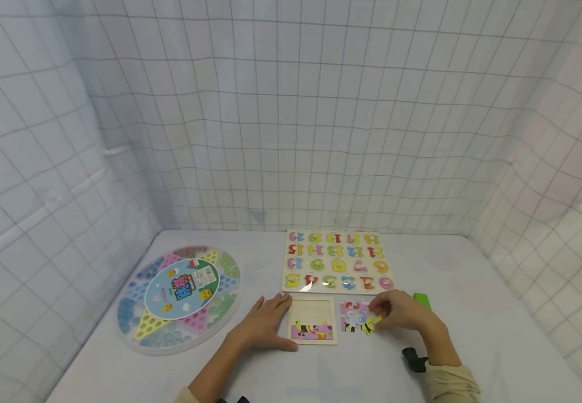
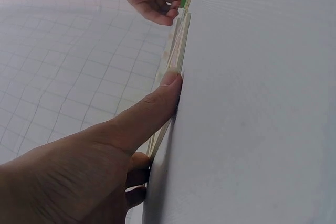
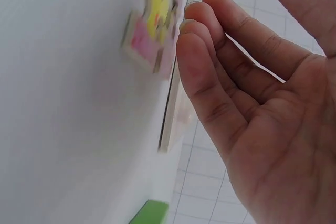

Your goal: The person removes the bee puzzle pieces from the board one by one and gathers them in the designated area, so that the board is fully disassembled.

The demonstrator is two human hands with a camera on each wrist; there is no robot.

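Note:
A small square wooden puzzle tray (image 1: pixel 335 319) lies in front of me, with pink and yellow picture pieces along its lower part and bare wood above. My left hand (image 1: pixel 264 324) holds it at its left side, thumb at the near edge and fingers by the far left corner. In the left wrist view the thumb (image 2: pixel 157 103) presses on the tray's edge. Just right of the tray is a group of jigsaw pieces (image 1: pixel 355 317) in pink, white and yellow. Over their right side hovers my right hand (image 1: pixel 401 310), fingers loosely bent and nothing visible between them.
Behind the tray lies a wooden number board (image 1: pixel 338 284) with coloured numerals. A large round board game (image 1: pixel 182 288) in clear packaging is at the left. A green block (image 1: pixel 422 301) sits beyond the right hand. White gridded curtains (image 1: pixel 296 123) surround the table.

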